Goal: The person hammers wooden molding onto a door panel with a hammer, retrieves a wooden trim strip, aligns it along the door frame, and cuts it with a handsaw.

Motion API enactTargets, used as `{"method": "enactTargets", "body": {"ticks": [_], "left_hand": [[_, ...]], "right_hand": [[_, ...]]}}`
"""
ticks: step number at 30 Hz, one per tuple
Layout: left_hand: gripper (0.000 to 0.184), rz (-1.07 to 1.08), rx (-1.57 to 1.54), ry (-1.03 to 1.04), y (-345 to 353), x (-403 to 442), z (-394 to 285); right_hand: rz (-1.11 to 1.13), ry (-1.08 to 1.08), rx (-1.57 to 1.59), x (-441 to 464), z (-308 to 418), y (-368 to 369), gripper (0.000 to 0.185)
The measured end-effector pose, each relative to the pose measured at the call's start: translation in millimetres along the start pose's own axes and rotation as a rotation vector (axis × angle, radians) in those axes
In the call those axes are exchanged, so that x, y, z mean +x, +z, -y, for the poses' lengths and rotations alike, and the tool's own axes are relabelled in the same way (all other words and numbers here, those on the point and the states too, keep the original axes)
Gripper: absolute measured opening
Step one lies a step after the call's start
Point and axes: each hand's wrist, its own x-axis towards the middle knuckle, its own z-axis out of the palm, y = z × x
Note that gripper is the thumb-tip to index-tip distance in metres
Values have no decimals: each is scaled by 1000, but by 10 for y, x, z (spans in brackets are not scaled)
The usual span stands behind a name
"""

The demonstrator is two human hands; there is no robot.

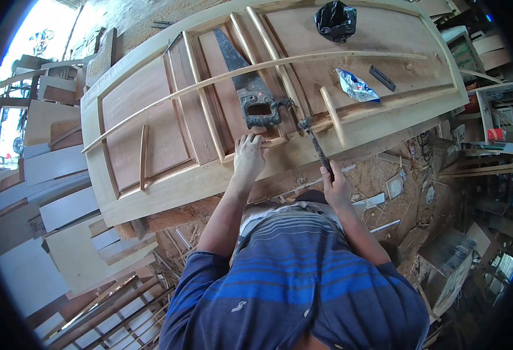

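My right hand (336, 185) is closed round the dark handle of a hammer (318, 146), whose head is over the near frame of a wooden door panel (204, 175). My left hand (249, 156) rests at the lower end of a recess in the panel, its fingers around a small piece too hidden to name. Just beyond it lies a handsaw (248, 87), handle toward me. A long thin wooden strip (198, 86) crosses over the saw blade. Shorter strips lie at the left (144, 157) and right of the hammer (333, 116).
On the panel's right part are a black plastic bag (335, 21), a blue and white packet (356, 86) and a dark narrow tool (382, 77). Stacked boards (64, 163) stand at the left. Scraps litter the ground (396, 198), with a wooden box (452, 262) at the lower right.
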Motion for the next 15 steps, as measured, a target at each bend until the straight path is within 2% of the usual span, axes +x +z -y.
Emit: {"method": "enactTargets", "body": {"ticks": [2, 8, 15], "left_hand": [[29, 24, 18, -15, -24, 5, -21], [28, -135, -70, 118, 86, -90, 127], [30, -94, -66, 112, 117, -61, 145]], "right_hand": [[3, -19, 24, 7, 8, -10, 39], [-19, -118, 50, 0, -49, 74, 38], [-1, -114, 39, -59, -62, 5, 36]]}}
